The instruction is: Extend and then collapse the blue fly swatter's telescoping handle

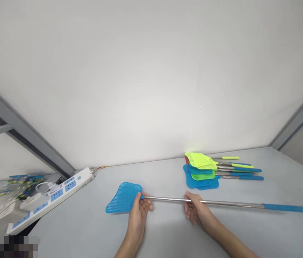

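Note:
A blue fly swatter (pixel 124 199) with a long extended metal rod lies across both my hands, just above the table. Its perforated head points left and its blue grip (pixel 284 208) reaches far to the right. My left hand (pixel 140 211) pinches the swatter where the head meets the rod, thumb on top. Around the middle of the rod, my right hand (pixel 196 208) is closed, thumb above and fingers curled below. Behind my right hand lies a pile of fly swatters (pixel 202 168) in yellow, green and blue, with shortened rods and handles pointing right. A bit of red shows under the pile.
At the left, a white power strip (pixel 57 195) with blue sockets runs diagonally along the grey table (pixel 92 229), with plugs in it. Beyond it lie colourful plastic packages (pixel 24 186). A white wall (pixel 151 89) rises behind the table, and grey frame posts (pixel 28 122) stand at both sides.

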A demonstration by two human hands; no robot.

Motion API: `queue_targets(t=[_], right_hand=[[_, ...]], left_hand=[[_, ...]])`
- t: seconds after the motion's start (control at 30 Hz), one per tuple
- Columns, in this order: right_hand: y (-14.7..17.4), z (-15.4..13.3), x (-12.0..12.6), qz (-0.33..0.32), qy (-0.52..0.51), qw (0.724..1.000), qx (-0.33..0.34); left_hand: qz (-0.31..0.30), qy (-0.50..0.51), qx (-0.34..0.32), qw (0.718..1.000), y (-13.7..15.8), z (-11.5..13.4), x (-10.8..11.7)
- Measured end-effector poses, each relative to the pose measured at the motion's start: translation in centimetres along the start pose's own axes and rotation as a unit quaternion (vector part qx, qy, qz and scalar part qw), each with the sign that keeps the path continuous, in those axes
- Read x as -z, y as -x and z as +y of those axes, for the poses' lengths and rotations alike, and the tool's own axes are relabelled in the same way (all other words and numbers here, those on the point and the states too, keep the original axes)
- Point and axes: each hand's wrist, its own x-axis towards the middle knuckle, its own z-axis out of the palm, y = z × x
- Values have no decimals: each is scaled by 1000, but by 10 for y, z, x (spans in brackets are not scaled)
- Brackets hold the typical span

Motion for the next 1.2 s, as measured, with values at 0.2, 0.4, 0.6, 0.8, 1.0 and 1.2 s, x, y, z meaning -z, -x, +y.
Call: queue_targets(t=[0.2, 0.4, 0.6, 0.8, 1.0, 1.2], right_hand=[[2, -2, 2, -8, -3, 1000, -25], [4, -5, 6, -25, -35, 998, -36], [9, -9, 8, -41, -66, 996, -30], [10, -9, 12, -51, -74, 995, -39], [10, -10, 13, -50, -67, 996, -38], [14, -12, 12, -34, -65, 996, -44]], left_hand=[[5, 1, 1, 1000, 0, -1, -2], [-17, -10, -16, 1000, 3, -5, 0], [-16, -19, -31, 999, 7, -7, -5], [-18, -19, -28, 999, 8, -8, -5], [-30, -11, -33, 999, 7, -9, -5], [-34, -12, -42, 998, 6, -12, -5]])
